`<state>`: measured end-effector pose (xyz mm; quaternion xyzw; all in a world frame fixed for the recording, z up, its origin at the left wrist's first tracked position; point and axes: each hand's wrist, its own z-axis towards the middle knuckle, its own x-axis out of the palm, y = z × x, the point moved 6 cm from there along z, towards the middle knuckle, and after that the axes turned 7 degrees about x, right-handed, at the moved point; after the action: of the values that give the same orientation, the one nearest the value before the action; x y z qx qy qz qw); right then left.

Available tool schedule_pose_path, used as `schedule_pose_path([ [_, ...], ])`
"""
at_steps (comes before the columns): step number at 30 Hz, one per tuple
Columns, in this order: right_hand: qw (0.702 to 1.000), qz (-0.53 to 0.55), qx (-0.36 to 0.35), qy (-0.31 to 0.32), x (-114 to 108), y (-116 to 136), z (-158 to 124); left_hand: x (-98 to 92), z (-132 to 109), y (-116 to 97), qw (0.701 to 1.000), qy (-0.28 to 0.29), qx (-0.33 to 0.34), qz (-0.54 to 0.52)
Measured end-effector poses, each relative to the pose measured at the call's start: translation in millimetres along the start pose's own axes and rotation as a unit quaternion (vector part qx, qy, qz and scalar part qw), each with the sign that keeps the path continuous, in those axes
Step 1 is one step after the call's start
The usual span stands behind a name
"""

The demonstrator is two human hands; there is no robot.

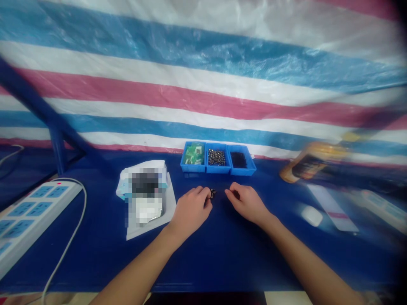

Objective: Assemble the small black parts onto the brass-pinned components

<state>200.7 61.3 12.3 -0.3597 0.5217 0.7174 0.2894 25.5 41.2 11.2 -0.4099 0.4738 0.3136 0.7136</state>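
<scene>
My left hand (pixel 193 208) is closed, thumb and fingers drawn together, with the fingertips beside a small pile of dark, shiny metal pieces (pixel 213 193) on the blue table. Whatever lies between those fingertips is hidden or too small to make out. To the right of the pile, my right hand (pixel 247 202) rests low over the table with its fingers curled in a pinch; I cannot see what, if anything, it holds. Beyond the hands stand three joined blue bins: one with green packets (pixel 194 153), one with small brassy metal parts (pixel 216 157), one with black pieces (pixel 238 159).
On the left lie a white power strip (pixel 38 203) with its cable and a partly blurred-out package on a white sheet (pixel 170 203). To the right are an amber bottle (pixel 310 161), a white rounded object (pixel 312 215) and a pale flat box (pixel 333 209). Striped sheeting (pixel 203 97) hangs behind.
</scene>
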Motion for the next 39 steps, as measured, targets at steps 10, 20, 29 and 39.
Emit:
schedule_pose_path([
  [10, 0.863, 0.473, 0.177, 0.004, 6.7, -16.3, 6.3, -1.6, 0.9, 0.8, 1.0, 0.005, -0.006, -0.018],
  [20, 0.945, 0.318, 0.042, 0.069, 12.6, 8.1, -0.3, -16.7, 3.3, 1.6, 0.972, -0.098, -0.03, -0.21],
  [29, 0.963, 0.266, -0.041, -0.017, 8.2, 22.1, -7.9, -6.5, 4.3, 5.9, 0.89, -0.079, -0.075, -0.442],
  [39, 0.955, 0.292, 0.04, 0.008, 6.5, 13.0, -4.5, -17.3, 1.5, -1.5, 0.947, -0.107, -0.021, -0.302],
])
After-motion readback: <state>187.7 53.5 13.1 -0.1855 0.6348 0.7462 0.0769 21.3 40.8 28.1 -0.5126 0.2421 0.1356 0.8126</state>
